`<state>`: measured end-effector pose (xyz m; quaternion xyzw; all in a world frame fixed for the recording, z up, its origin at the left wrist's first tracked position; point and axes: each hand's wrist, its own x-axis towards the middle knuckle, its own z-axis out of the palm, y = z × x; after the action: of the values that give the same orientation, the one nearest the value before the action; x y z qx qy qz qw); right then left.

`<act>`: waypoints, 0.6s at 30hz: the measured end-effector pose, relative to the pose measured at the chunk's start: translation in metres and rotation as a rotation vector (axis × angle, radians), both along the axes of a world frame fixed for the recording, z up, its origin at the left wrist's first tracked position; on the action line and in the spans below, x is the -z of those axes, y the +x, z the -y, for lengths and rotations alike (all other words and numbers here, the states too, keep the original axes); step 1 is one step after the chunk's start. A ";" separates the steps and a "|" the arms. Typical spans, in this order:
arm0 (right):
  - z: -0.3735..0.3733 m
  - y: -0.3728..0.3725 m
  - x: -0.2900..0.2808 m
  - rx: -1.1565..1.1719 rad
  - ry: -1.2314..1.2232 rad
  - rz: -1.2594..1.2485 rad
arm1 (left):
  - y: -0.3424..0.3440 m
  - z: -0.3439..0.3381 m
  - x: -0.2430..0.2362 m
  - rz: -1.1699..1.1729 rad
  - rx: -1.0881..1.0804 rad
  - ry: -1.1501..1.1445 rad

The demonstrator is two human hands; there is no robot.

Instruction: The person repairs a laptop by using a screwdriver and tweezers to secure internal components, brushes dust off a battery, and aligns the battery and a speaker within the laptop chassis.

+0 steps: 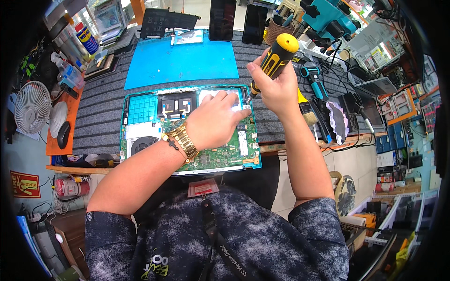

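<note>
An opened laptop [140, 112] lies on the bench with its green circuit board, fan and teal frame exposed. My right hand [276, 86] grips a yellow-and-black screwdriver [275, 58], held nearly upright, its tip down at the laptop's upper right corner. My left hand [213, 119] rests on the laptop's upper middle, fingers spread toward the screwdriver tip, holding nothing I can see. A gold watch sits on my left wrist.
A blue work mat [183, 61] lies behind the laptop. Two dark phones [222, 18] stand at the back. A small white fan [32, 107] is at the left, a spray can [87, 38] at the back left, a brush [307, 110] and teal tools [316, 82] at the right.
</note>
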<state>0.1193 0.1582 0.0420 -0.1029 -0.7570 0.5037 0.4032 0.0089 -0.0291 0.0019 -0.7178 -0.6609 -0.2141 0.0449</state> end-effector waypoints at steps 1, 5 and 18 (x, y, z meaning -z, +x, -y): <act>0.001 0.001 -0.001 0.001 0.000 0.000 | 0.000 0.000 -0.001 0.000 0.001 0.000; 0.002 0.001 -0.002 -0.013 -0.016 0.025 | 0.000 0.001 -0.002 0.007 -0.008 -0.029; -0.064 0.040 -0.051 0.386 0.046 0.356 | -0.003 0.006 -0.004 0.056 0.026 -0.054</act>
<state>0.1595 0.2218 0.0932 -0.3232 -0.7937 0.3741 0.3544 0.0058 -0.0349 0.0064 -0.7212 -0.6579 -0.2168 0.0044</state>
